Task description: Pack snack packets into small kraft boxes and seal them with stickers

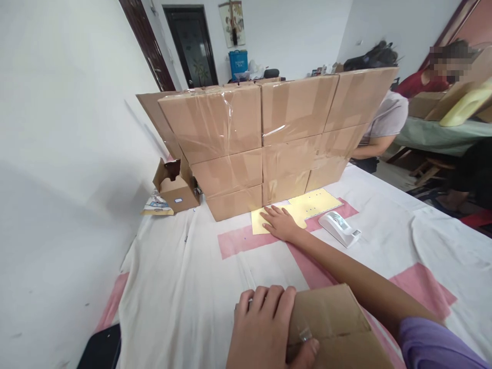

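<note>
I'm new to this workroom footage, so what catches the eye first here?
A wall of taped cardboard boxes stands across the middle of the table. In front of it the right hand lies flat on a yellow sheet, a white dispenser beside it. Nearest the camera, the left hand grips a brown box.
</note>
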Demonstrator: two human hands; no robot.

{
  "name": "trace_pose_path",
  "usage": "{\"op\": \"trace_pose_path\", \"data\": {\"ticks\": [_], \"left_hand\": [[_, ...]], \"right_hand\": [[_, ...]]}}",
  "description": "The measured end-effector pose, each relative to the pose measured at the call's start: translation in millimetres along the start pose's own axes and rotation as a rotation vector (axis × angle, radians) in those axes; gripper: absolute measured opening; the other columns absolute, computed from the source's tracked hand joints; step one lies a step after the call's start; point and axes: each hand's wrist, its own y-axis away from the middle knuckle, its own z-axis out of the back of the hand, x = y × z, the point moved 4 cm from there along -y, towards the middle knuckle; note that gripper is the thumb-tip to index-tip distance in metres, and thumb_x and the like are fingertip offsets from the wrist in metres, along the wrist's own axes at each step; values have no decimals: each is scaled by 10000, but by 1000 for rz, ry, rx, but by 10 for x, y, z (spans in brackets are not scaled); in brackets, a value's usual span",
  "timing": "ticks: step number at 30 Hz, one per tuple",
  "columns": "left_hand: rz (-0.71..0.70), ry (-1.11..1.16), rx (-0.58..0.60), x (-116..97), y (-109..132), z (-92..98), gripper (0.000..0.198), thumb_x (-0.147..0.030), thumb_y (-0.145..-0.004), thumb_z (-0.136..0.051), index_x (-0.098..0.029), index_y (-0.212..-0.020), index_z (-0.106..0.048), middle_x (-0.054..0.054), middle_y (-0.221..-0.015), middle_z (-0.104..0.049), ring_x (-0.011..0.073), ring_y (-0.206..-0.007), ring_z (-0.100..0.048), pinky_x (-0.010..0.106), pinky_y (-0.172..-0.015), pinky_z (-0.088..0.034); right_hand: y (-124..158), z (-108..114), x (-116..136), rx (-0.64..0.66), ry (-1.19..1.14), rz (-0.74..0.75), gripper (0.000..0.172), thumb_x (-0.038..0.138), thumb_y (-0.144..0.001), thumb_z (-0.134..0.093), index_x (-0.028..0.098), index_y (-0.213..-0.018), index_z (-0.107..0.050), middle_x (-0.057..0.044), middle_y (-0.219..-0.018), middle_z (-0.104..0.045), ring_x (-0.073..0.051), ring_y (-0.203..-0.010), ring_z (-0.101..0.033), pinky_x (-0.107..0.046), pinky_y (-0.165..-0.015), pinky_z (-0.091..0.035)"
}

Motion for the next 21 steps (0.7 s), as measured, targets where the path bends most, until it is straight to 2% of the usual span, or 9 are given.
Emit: {"op": "trace_pose_path", "data": {"ticks": [4, 7, 12, 16, 18, 21], "left_hand": [[51, -10, 18, -61, -16, 20, 667, -663, -820, -571, -285, -1368, -541, 47, -1313, -653, 344, -1143, -581, 567, -994, -392], [59, -30, -15, -80, -32, 14, 659, -648, -798, -602, -272, -1339, -569, 47, -1273, -678, 341, -1104, -597, 564, -979, -401], [-27, -91, -210, -21, -7, -103, 640, -686, -786, -603, -293, -1290, -591, 35, -1174, -709, 300, -992, -615, 501, -899, -416], [-41, -100, -356, 44, 22, -198, 638, -741, -768, -589, -323, -1249, -610, 17, -1111, -718, 279, -950, -609, 467, -874, -403], [-40, -107, -361, 45, 18, -196, 638, -738, -770, -591, -324, -1255, -609, 16, -1119, -719, 280, -955, -612, 467, -876, -400], [-43, -106, -270, 21, 10, -125, 640, -706, -782, -602, -308, -1283, -596, 23, -1156, -712, 285, -979, -618, 472, -887, -404]], "right_hand": [[-17, -21, 39, -17, 34, -135, 576, 499, -1017, -322, 263, -1530, -433, -84, -1624, -362, -350, -1458, -311, -586, -1109, -315], [-61, -36, 92, -30, 41, -181, 578, 487, -1014, -328, 247, -1530, -428, -108, -1608, -381, -379, -1412, -345, -605, -1061, -342], [-110, -13, 171, -63, 27, -229, 603, 501, -1011, -336, 202, -1526, -435, -149, -1585, -401, -418, -1381, -356, -630, -1053, -322], [-23, 28, 163, -88, -21, -182, 565, 465, -1026, -328, 185, -1491, -486, -124, -1569, -439, -349, -1418, -356, -547, -1144, -277], [-13, 20, 154, -76, -49, -163, 561, 456, -1023, -356, 177, -1491, -490, -116, -1588, -422, -337, -1452, -333, -529, -1173, -257], [-43, 43, 166, -49, -89, -167, 599, 467, -1018, -377, 143, -1514, -463, -129, -1624, -356, -365, -1498, -277, -558, -1191, -245]]}}
